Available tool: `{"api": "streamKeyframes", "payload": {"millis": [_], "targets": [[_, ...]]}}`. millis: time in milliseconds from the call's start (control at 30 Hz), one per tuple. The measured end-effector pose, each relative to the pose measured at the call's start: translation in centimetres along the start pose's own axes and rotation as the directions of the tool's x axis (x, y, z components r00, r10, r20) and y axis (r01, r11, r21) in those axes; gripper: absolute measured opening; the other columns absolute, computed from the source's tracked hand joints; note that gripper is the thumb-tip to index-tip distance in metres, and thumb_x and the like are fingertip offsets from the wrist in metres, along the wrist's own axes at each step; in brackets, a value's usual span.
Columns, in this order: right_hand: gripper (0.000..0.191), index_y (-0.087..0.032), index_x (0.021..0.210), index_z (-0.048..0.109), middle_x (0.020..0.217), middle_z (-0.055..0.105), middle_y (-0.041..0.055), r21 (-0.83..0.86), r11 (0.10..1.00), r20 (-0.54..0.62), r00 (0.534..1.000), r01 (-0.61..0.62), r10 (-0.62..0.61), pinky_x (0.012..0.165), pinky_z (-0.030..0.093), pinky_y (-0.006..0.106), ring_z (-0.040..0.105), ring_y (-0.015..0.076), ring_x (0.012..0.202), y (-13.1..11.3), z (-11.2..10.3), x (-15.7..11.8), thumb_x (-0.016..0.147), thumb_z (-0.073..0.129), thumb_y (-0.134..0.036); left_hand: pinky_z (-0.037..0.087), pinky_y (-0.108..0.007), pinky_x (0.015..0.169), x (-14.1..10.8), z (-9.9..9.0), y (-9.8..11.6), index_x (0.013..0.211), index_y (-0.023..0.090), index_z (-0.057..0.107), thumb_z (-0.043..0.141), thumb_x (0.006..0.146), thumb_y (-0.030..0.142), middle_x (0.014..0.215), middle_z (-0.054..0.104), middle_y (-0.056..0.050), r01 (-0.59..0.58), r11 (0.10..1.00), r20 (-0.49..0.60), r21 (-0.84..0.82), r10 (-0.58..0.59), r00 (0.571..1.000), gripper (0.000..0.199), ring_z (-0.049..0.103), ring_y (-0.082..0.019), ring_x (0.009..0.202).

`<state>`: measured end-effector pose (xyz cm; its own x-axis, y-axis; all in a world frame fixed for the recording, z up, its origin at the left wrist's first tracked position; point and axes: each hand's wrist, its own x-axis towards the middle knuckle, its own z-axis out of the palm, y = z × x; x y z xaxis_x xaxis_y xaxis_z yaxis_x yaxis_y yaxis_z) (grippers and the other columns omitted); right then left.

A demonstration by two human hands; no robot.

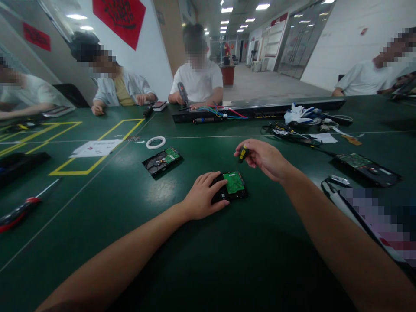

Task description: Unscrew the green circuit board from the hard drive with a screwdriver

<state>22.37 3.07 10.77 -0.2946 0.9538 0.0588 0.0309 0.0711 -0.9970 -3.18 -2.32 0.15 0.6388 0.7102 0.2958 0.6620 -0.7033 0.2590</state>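
A black hard drive with a green circuit board (234,183) lies flat on the green table (156,251). My left hand (205,196) rests over the drive's left part, its fingers wrapped across the casing and the thumb along the near edge. Above the board's far right side, my right hand (260,157) pinches a small yellow and black screwdriver (243,154). Its thin shaft points down to the board's far edge; whether the tip touches a screw is too small to tell.
Another drive (163,162) and a white tape ring (155,142) lie left of my hands. A red-black screwdriver (24,211) is far left. At right are a third drive (367,169), cables and gloves (300,114). Several people sit around the table.
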Motion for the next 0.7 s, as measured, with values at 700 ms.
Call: {"api": "streamKeyframes", "payload": {"millis": [700], "targets": [[0.015,-0.022,0.096,0.065,0.097,0.072,0.009,0.016,1.0,0.054,0.999,-0.002,0.001,0.049,0.034,0.031,0.05,0.0142,0.06,-0.19,0.27,-0.47,0.096,0.061,-0.036,0.039,-0.064,0.122,-0.04,0.02,-0.04,0.157,0.028,0.05,0.068,0.097,0.06,0.166,0.041,-0.016,-0.001,1.0,0.003,0.0,0.001,1.0,0.071,0.043,-0.041,0.15]]}}
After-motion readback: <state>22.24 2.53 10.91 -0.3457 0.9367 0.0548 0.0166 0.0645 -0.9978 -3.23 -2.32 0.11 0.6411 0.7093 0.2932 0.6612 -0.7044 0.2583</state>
